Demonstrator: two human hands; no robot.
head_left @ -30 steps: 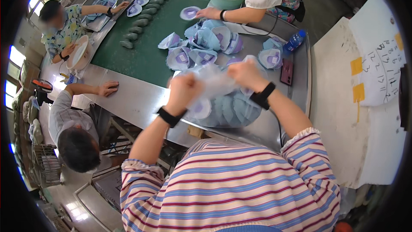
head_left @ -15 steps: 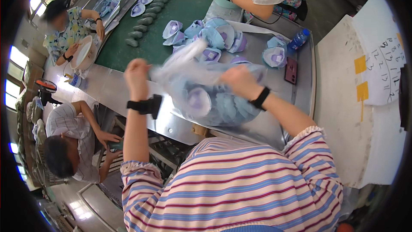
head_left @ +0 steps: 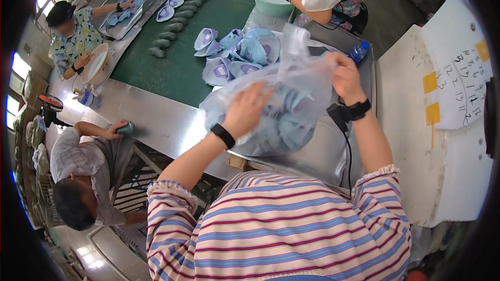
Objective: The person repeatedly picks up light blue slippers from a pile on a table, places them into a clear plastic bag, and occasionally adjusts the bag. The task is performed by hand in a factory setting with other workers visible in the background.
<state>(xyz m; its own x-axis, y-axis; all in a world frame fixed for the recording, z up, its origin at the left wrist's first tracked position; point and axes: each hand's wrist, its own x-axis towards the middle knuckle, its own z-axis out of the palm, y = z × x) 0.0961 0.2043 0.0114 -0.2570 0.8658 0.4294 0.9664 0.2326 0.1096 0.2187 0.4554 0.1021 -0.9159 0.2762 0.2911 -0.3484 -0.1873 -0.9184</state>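
left hand point(head_left: 246, 108) shifted inward over clear bag point(head_left: 299, 75), right hand point(head_left: 345, 75) moved farther right

Head camera: left one of a side-by-side fisheye pair, worn on the person's head, upright and unmirrored.
Facing: down and forward, the translucent, crinkled plastic bag point(head_left: 299, 75) lying near mid-view.
Wearer's side of bag: the cream, blue and dark-red striped cloth top point(head_left: 291, 224), close below the lens, seen from above and filling the lower middle.
Beyond bag: the long, flat, green work surface point(head_left: 179, 73) runs away, shrinking toward the upper edge.
Right of bag: the large, upright, white panel point(head_left: 461, 177) bows along the fisheye rim.
Corners: dark, outside the lens circle.
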